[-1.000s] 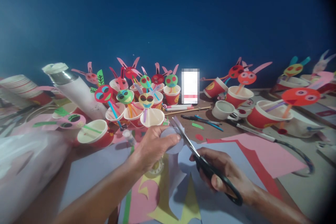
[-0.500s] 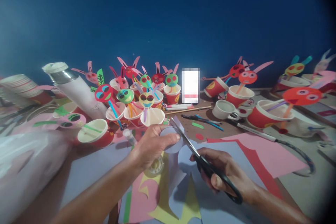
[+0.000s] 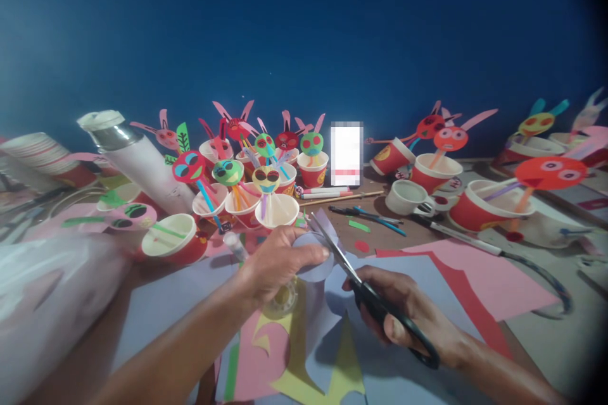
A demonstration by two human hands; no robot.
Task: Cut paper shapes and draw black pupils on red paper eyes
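1. Head view, left hand: the person's left hand point(image 3: 280, 262) has its grip closed on a pale lilac, rounded piece of paper point(image 3: 314, 274), thumb flat across the upper face; the fingers beneath are mostly hidden.

2. Head view, right hand: the right hand point(image 3: 403, 307) is wrapped around the black-handled metal scissors point(image 3: 367, 297), grip closed in the loops. The blades look nearly together; any gap is too fine to judge.

3. Head view, key relation: the rounded paper lies up and to the left of the right hand, just left of the blades. The scissors' long axis slants from lower right to upper left, its tips reaching past the paper's right edge. The left hand is nearer, touching the paper. A narrow lilac paper strip point(image 3: 331, 225) shows beyond the blades.

4. Head view, nearby: a round, whitish tape roll point(image 3: 280, 311) sits just below the left hand, by yellow paper offcuts point(image 3: 346, 370). A small red paper disc point(image 3: 361, 246) lies on the brown bench point(image 3: 412, 238), ahead of the right hand.
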